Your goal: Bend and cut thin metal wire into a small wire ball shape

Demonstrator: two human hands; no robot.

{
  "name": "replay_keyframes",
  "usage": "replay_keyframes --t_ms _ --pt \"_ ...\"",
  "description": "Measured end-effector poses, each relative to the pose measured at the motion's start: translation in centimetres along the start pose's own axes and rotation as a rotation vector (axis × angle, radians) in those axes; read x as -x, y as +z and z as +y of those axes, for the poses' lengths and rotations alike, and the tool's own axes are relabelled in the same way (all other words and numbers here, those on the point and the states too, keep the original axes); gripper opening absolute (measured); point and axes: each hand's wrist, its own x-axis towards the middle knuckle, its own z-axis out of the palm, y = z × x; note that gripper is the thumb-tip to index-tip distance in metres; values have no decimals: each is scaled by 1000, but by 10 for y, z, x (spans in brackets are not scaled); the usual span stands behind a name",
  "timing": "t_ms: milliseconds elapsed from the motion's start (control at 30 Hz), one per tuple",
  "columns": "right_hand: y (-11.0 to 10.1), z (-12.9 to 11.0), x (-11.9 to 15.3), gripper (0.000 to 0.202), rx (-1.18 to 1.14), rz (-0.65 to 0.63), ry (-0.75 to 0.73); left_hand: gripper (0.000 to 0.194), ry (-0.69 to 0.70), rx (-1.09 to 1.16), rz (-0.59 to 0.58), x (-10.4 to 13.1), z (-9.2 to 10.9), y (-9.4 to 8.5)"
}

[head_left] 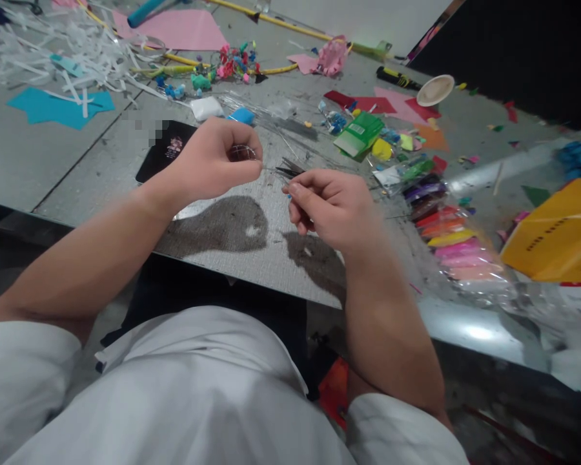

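Thumb and index finger of my left hand [223, 158] are pinched together on a thin, looped wire [243, 152], one end of which reaches toward the right. My right hand [332, 203] is closed around a small dark pointed tool [288, 169], whose tips point left toward the wire's end. Whether the tips touch the wire is too small to tell. Both hands are above the grey table, and their shadows fall on it. Behind my left wrist lies a black phone [159, 155] with its screen lit.
White paper strips [97, 51] and a blue sheet [53, 106] lie at the left. Beyond my hands are a green packet [359, 134] and small coloured pieces. Colourful clay packs [458, 242] and a yellow packet [556, 232] lie right. The table's front edge is near my body.
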Motion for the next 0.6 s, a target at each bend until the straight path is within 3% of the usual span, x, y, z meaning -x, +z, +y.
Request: replay_keyframes --t_ms 267,600 --pt "0 3 -2 42 -32 -8 61 29 7 -25 -14 -2 -1 0" --pt "1 13 -5 51 105 65 -44 33 -54 -100 -22 -2 12 2"
